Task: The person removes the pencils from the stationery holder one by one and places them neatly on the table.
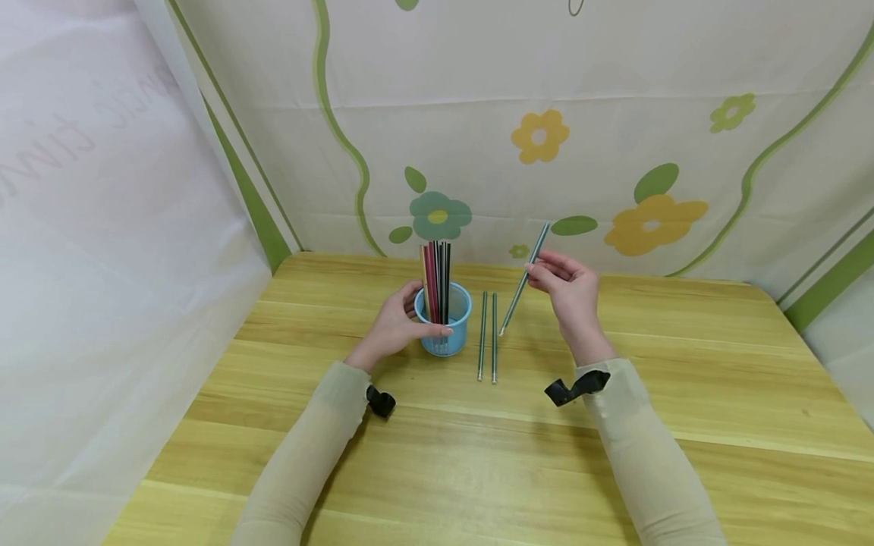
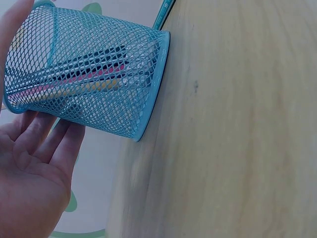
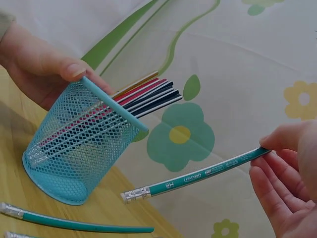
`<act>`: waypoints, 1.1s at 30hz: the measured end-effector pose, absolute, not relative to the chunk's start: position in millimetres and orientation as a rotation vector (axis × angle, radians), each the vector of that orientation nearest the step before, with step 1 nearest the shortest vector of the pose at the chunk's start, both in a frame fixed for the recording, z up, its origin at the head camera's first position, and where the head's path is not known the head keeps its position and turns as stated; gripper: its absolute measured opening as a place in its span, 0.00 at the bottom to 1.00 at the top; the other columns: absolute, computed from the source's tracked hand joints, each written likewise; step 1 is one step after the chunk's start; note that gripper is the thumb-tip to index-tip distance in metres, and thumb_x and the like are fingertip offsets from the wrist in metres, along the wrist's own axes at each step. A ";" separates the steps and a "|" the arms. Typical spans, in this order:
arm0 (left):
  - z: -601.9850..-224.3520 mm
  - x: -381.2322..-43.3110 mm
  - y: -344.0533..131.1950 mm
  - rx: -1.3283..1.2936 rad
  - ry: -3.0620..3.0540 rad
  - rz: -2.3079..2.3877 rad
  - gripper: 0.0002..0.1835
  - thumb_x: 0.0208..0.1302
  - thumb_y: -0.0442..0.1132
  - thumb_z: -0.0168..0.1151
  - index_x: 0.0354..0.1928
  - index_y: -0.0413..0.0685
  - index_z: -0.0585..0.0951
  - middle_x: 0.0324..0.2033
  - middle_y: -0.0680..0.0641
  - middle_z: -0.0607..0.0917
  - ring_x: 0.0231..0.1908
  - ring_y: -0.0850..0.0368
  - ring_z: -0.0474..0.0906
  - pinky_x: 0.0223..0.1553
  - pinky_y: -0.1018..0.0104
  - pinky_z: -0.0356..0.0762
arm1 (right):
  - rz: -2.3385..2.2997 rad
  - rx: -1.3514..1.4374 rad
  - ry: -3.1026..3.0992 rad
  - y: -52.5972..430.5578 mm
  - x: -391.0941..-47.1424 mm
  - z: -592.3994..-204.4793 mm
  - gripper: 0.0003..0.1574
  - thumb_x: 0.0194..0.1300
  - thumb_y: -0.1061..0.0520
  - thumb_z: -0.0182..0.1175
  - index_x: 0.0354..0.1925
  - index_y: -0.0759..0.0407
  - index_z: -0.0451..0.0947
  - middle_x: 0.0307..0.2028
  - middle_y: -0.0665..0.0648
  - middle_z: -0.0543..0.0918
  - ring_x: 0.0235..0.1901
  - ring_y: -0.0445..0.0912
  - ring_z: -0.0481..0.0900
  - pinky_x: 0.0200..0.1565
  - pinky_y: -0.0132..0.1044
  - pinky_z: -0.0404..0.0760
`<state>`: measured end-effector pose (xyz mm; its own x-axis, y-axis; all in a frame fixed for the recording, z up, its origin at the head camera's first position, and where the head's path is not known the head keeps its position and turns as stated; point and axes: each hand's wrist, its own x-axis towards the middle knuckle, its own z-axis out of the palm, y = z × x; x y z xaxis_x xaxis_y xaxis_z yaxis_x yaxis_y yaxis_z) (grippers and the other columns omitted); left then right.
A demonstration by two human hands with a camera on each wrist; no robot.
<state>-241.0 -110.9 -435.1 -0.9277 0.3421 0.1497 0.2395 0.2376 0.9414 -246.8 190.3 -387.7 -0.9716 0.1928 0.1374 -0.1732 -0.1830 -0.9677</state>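
Note:
A blue mesh pencil cup [image 1: 459, 334] stands on the table, and my left hand [image 1: 396, 322] grips it around the side, thumb at the front near the rim. Inside lean several pencils [image 1: 437, 280], black, red and yellowish, with their eraser ends down in the right wrist view. My right hand [image 1: 567, 292] pinches a green pencil [image 3: 198, 174] near its upper end; it tilts in the air with its white eraser end low, right of the cup. Two more green pencils [image 1: 488, 337] lie side by side on the table between the cup and the right hand.
The light wood table [image 1: 444, 470] runs back to a white cloth [image 1: 437, 136] printed with flowers. Another white cloth [image 1: 123, 227] hangs along the left side. Black straps with small devices [image 1: 576, 387] sit at both wrists.

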 end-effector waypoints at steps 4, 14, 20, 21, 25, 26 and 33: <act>-435.3 -240.8 -111.1 0.567 2.395 1.806 0.41 0.50 0.42 0.84 0.66 0.52 0.72 0.56 0.51 0.80 0.55 0.54 0.78 0.61 0.56 0.73 | 2.268 -0.036 -1.842 192.2 -247.4 -392.1 0.23 0.61 0.65 0.74 0.54 0.67 0.83 0.39 0.58 0.86 0.36 0.46 0.87 0.44 0.38 0.86; -435.7 -241.8 -110.9 0.566 2.387 1.814 0.40 0.50 0.41 0.84 0.65 0.53 0.73 0.55 0.51 0.80 0.55 0.55 0.78 0.61 0.57 0.73 | 2.255 -0.054 -1.927 192.9 -246.7 -403.4 0.23 0.62 0.64 0.73 0.55 0.68 0.81 0.39 0.57 0.87 0.36 0.46 0.87 0.42 0.36 0.86; -435.5 -241.5 -110.8 0.568 2.385 1.817 0.41 0.50 0.41 0.84 0.65 0.51 0.73 0.55 0.49 0.81 0.55 0.53 0.78 0.62 0.55 0.73 | 2.235 -0.082 -1.999 192.6 -246.8 -412.1 0.23 0.63 0.63 0.73 0.55 0.69 0.81 0.39 0.57 0.87 0.36 0.46 0.87 0.43 0.37 0.86; -435.5 -241.5 -110.7 0.568 2.384 1.818 0.41 0.50 0.42 0.84 0.66 0.50 0.73 0.55 0.49 0.81 0.55 0.53 0.78 0.62 0.55 0.73 | 2.237 -0.089 -2.009 192.8 -246.9 -413.5 0.24 0.63 0.63 0.73 0.55 0.69 0.81 0.39 0.57 0.87 0.36 0.46 0.87 0.43 0.37 0.86; -435.3 -241.2 -110.8 0.569 2.385 1.817 0.41 0.50 0.42 0.84 0.65 0.51 0.73 0.55 0.50 0.81 0.55 0.53 0.78 0.61 0.55 0.73 | 2.226 -0.116 -2.061 192.6 -247.0 -418.6 0.25 0.63 0.63 0.72 0.56 0.70 0.80 0.38 0.55 0.87 0.35 0.44 0.87 0.43 0.37 0.86; -435.2 -241.1 -110.7 0.566 2.385 1.817 0.40 0.50 0.42 0.84 0.65 0.52 0.73 0.55 0.50 0.81 0.55 0.53 0.78 0.61 0.55 0.73 | 2.222 -0.123 -2.072 192.4 -247.1 -419.7 0.25 0.63 0.64 0.72 0.57 0.70 0.80 0.37 0.55 0.87 0.34 0.44 0.87 0.42 0.37 0.86; -434.5 -240.5 -110.8 0.569 2.384 1.818 0.41 0.50 0.41 0.84 0.65 0.51 0.72 0.56 0.49 0.80 0.55 0.52 0.78 0.61 0.54 0.73 | 2.212 -0.143 -2.148 192.7 -247.8 -425.9 0.24 0.63 0.66 0.71 0.56 0.71 0.80 0.35 0.53 0.88 0.32 0.44 0.87 0.44 0.41 0.86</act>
<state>-240.5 -110.8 -434.5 -0.9265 0.3446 0.1514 0.2372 0.2223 0.9457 -247.8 192.7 -425.9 -0.9942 0.1037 -0.0283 0.0252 -0.0308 -0.9992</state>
